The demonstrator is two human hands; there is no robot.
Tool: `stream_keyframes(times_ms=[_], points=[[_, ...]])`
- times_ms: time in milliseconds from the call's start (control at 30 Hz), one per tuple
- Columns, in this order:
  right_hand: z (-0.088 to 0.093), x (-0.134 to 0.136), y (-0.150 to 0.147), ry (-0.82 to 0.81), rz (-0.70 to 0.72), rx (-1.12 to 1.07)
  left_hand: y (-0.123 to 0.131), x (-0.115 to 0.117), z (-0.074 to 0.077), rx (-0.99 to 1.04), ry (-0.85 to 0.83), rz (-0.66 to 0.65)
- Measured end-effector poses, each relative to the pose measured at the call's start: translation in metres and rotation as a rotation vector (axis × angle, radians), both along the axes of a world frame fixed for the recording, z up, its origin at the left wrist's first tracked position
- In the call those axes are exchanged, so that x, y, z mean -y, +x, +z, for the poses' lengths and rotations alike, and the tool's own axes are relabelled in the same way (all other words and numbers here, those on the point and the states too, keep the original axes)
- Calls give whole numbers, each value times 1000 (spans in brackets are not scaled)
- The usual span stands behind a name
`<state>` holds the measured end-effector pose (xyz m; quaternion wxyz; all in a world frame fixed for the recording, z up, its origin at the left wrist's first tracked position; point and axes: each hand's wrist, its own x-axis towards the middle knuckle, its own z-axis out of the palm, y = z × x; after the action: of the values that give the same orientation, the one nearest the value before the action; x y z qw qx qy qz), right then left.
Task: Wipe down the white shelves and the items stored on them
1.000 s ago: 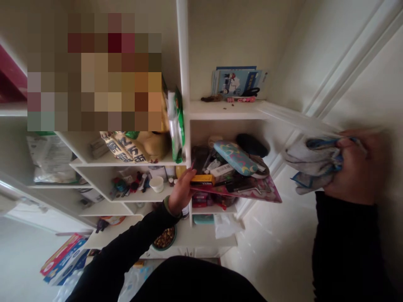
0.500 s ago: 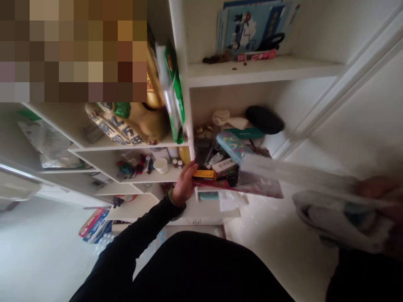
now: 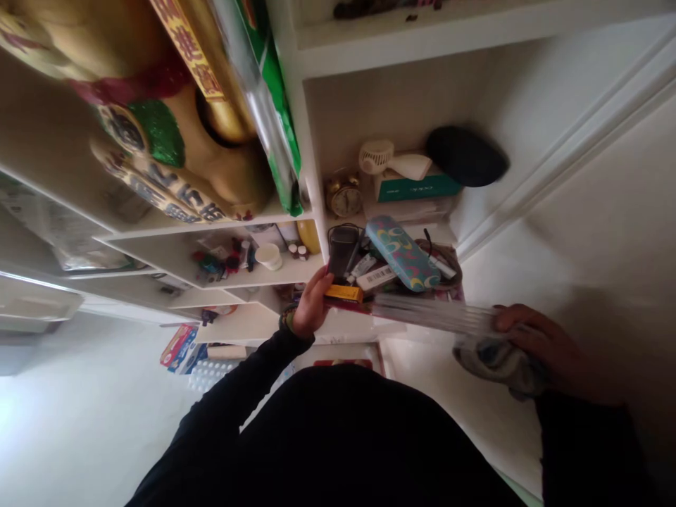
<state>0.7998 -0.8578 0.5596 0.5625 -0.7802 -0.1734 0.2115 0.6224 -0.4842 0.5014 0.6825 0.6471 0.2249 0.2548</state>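
My left hand (image 3: 311, 306) is closed on the left end of a flat pink tray (image 3: 422, 315) that sticks out of a white shelf compartment. On the tray lie a yellow box (image 3: 343, 292), a black device (image 3: 342, 250), a patterned glasses case (image 3: 404, 253) and a barcoded pack (image 3: 374, 276). My right hand (image 3: 539, 338) clutches a grey-white cloth (image 3: 496, 360), and its fingers rest against the tray's right end, which is blurred.
Behind the tray stand a brass alarm clock (image 3: 343, 198), a small white fan (image 3: 377, 156), a teal box (image 3: 417, 186) and a black oval thing (image 3: 465, 155). A golden figurine (image 3: 184, 162) and green packet (image 3: 274, 105) fill the neighbouring shelf. A white cup (image 3: 268, 255) sits lower.
My right hand has come down with the cloth from beside the shelf to the tray's right end. My left hand has stayed on the tray. The view has moved closer to the shelves.
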Motion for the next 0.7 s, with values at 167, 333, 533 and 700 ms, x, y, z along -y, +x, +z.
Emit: stream_keyframes(times_ms=[167, 333, 533, 700], points=[[-8, -12, 3, -75, 94, 55, 0, 5, 0, -33, -69, 25], [-10, -25, 0, -173, 101, 115, 6, 13, -14, 10, -261, -16], [-10, -32, -3, -324, 144, 64, 3, 18, -30, 32, -343, -7], [-11, -28, -7, -372, 99, 71, -1, 24, -37, 6, -350, -14]])
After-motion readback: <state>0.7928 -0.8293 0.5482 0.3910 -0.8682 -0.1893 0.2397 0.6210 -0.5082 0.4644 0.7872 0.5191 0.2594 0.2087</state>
